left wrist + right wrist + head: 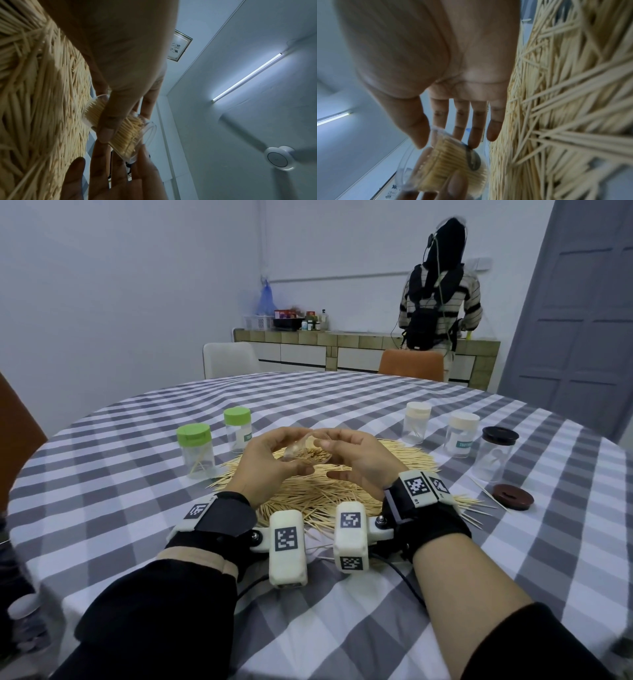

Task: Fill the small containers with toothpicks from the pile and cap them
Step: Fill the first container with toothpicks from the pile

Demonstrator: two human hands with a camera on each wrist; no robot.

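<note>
Above a wide heap of pale wooden toothpicks [329, 491] on the grey-and-white checked worktop [342, 628], the left hand [265, 462] holds a small clear plastic container [305, 453] packed with toothpicks, tilted on its side; its grip is clamped on the container, thumb [109, 121] across the wall. The right hand [356, 457] has straight fingers [476, 128] touching the container's end, its grip apart. To the left stand two clear jars with green caps [193, 434]; one jar [238, 429] bears a teal label whose letters are cut off. To the right stand two white-capped jars [418, 421], one [462, 438] with a teal label too small to read, then a jar with a brown cap [495, 451]. A loose brown cap [512, 496] lies just beside the heap.
</note>
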